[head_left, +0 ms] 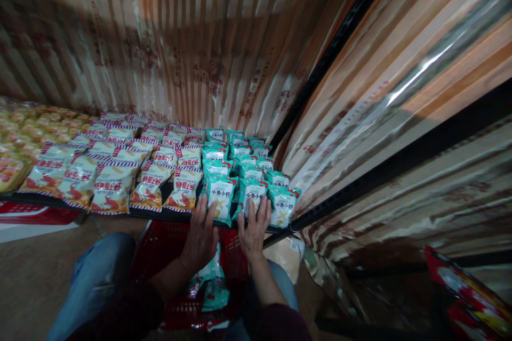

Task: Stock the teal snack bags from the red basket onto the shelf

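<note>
My left hand (pixel 201 238) rests its outstretched fingers against the lower front of a teal-and-white snack bag (pixel 221 192). Beside it, my right hand (pixel 254 232) lies with fingers spread on the bottom of the middle teal snack bag (pixel 252 192). Neither hand is wrapped around a bag. A third front bag (pixel 283 204) stands just right of my right hand, apart from it. Behind these, more teal bags stand upright in rows. Below my forearms, a red basket (pixel 168 240) holds several teal snack bags (pixel 216 294), partly hidden by my left arm.
White-and-orange snack bags (pixel 114 185) with striped edges fill the shelf to the left, then yellow packages (pixel 16 168). A black shelf post (pixel 320 74) rises on the right. Striped plastic sheeting (pixel 192 37) hangs behind. Red packages (pixel 472 293) sit at lower right.
</note>
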Tool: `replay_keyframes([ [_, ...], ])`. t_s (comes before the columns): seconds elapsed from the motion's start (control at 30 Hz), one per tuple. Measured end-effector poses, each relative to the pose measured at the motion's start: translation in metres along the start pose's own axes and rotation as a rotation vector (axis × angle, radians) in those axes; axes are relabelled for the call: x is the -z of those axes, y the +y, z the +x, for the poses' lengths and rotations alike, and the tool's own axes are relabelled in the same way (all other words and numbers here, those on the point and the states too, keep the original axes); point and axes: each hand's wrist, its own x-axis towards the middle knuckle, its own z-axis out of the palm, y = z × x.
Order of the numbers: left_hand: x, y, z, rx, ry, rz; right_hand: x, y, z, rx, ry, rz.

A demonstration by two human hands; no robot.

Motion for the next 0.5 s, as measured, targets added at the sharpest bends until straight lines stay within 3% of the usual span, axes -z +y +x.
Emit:
replay_keyframes([
  [0.13,-0.002,-0.004,0.015,0.129,0.050,-0.122,0.006,-0.010,0.002,0.026,-0.009,0.049],
  [0.37,-0.010,-0.023,0.068,0.521,0.239,-0.418,0.013,-0.049,0.015,0.134,-0.088,0.273],
  [0.5,-0.012,-0.030,0.093,0.531,0.288,-0.430,0.011,-0.058,0.045,0.107,-0.049,0.327],
])
